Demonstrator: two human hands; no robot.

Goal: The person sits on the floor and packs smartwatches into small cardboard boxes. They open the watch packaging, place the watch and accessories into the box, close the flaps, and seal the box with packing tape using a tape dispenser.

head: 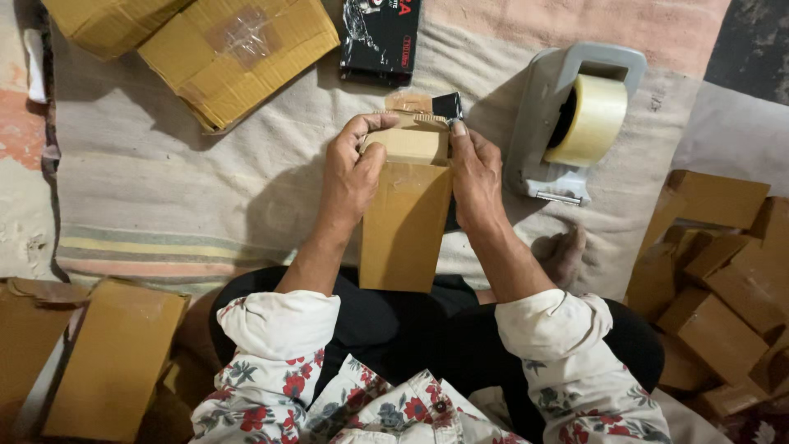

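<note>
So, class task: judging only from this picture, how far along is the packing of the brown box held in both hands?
Done: sealed-looking brown boxes lie piled at the right. In hand: the left hand and right hand press the top flap of an upright brown box, a black item showing at its mouth. Left: no tape on that flap; the tape dispenser stands untouched.

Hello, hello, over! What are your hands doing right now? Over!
Left hand and right hand gripping small brown box, thumbs on top flap. Black item at open end. Tape dispenser right, apart. Nothing blocking.
</note>
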